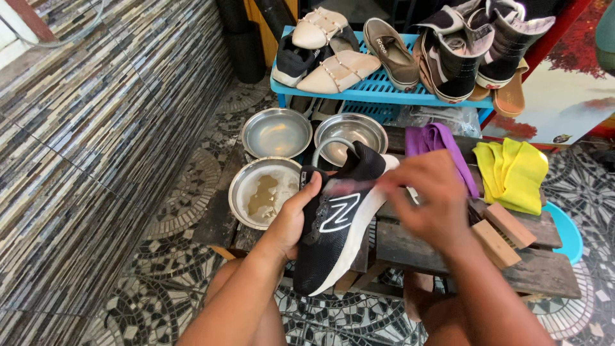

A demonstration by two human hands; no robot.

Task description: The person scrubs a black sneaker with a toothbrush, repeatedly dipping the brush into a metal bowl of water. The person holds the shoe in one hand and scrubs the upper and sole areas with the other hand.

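The tiled wall (96,128) is running along the left of the shoe (336,221), and the mosaic floor (173,256) is spreading beneath it. Behind the shoe, a blue rack (384,90) is carrying beige flats, a grey slip-on and dark high-tops. The wooden tabletop (544,269) is lying under and to the right of the shoe.

The shoe is black mesh with a white sole, and it is being held tilted above the tabletop's left end, toe pointing down toward the camera.

Three metal bowls are sitting left of and behind the shoe: one with brownish water (266,191) just left of it, and two more (277,132) (350,133) behind. To the right of the shoe, a purple cloth (435,142) and a yellow cloth (516,170) are lying on the tabletop, with wooden brushes (503,234) nearer the camera.

The left hand (295,218) is wrapping around the shoe's heel end, its grip closed on it, thumb pressing at the collar. The right hand (429,198) is blurring over the shoe's upper side, fingers curled; I cannot tell whether its grip is holding anything.
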